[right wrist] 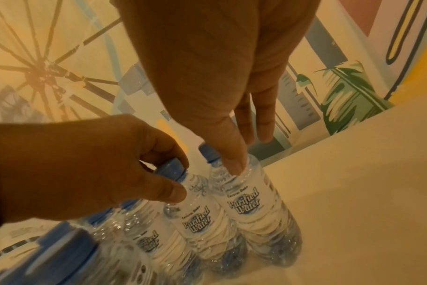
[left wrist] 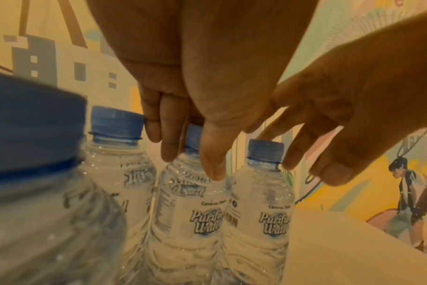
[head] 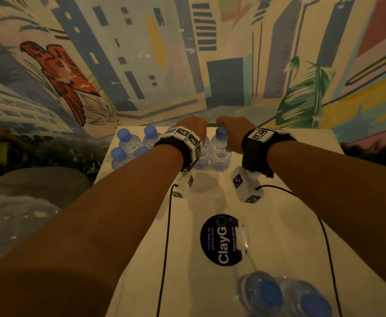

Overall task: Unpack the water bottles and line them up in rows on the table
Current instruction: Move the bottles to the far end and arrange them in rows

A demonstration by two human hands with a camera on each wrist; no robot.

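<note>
Small clear water bottles with blue caps stand at the far end of the white table (head: 290, 179). Several of them form a group at the far left (head: 128, 143). My left hand (head: 191, 128) (left wrist: 190, 154) (right wrist: 176, 179) curls its fingers and thumb round the cap of one upright bottle (left wrist: 188, 212) (right wrist: 197, 217). Right beside it stands another bottle (head: 219, 149) (left wrist: 258, 208) (right wrist: 251, 200). My right hand (head: 232, 133) (left wrist: 312, 165) (right wrist: 249, 152) is at that bottle's neck and shoulder, fingers fairly straight, not closed round it.
A torn shrink-wrap pack with more bottles (head: 283, 294) lies at the table's near edge. A round dark sticker (head: 221, 239) marks the middle of the table. Crumpled clear plastic (head: 11, 213) sits off the table to the left. A painted wall rises just behind the far edge.
</note>
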